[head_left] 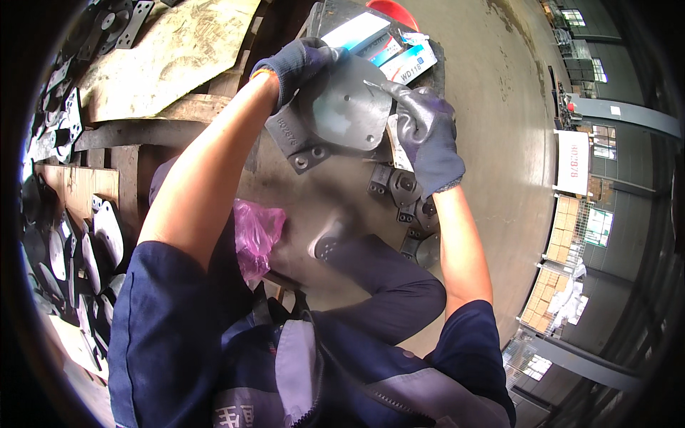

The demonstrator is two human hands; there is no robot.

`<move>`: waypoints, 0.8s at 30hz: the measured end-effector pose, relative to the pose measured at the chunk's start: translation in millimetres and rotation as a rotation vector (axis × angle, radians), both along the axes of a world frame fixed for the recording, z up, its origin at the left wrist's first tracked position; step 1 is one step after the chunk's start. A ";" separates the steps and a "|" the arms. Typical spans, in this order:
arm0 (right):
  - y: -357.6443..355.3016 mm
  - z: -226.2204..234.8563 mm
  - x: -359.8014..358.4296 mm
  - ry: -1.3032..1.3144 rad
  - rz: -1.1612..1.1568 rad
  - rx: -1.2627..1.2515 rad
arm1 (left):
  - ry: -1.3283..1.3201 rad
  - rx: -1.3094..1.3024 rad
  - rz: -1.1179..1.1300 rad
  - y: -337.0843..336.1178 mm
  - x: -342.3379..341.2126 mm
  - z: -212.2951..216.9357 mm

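A grey round metal plate (346, 103) with small holes sits on a dark flat metal bracket (289, 132) with two holed bosses at its lower corner. My left hand (303, 68), in a dark glove with a grey palm, grips the plate's upper left edge. At the plate's right edge is my gloved right hand (427, 128), its fingers curled and one finger reaching over the plate. A small pale tip shows at that fingertip; what it belongs to is unclear. Partly hidden beside this hand is a white strip-like thing (397, 146).
Small white and blue boxes (410, 63) and a red bowl (394, 13) lie beyond the plate. More metal parts (405, 187) lie low at right. Left are wooden pallets (207, 107) and stacked metal plates (107, 232). A pink plastic bag (257, 235) hangs by my leg.
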State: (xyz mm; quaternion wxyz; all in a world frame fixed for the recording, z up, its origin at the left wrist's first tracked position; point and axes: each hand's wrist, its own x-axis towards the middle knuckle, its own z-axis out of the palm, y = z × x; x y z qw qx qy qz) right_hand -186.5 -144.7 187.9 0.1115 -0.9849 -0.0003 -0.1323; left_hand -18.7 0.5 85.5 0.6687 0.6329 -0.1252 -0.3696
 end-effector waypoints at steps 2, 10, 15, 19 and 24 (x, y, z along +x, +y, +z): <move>1.7 3.4 0.5 0.032 -0.009 -0.137 | 0.017 -0.016 0.020 1.3 -2.4 2.8; -0.8 0.6 -13.3 0.005 -0.010 -0.461 | 0.037 0.003 -0.017 3.9 -2.0 10.0; -0.7 -4.3 -21.2 0.139 -0.140 -0.226 | 0.024 -0.049 -0.005 2.8 -0.4 1.1; 0.8 -0.3 -24.6 -0.049 -0.029 0.082 | 0.056 0.007 -0.061 3.0 2.7 2.6; 4.7 0.4 -8.6 -0.095 0.006 0.083 | 0.064 -0.023 -0.058 0.5 4.8 -4.5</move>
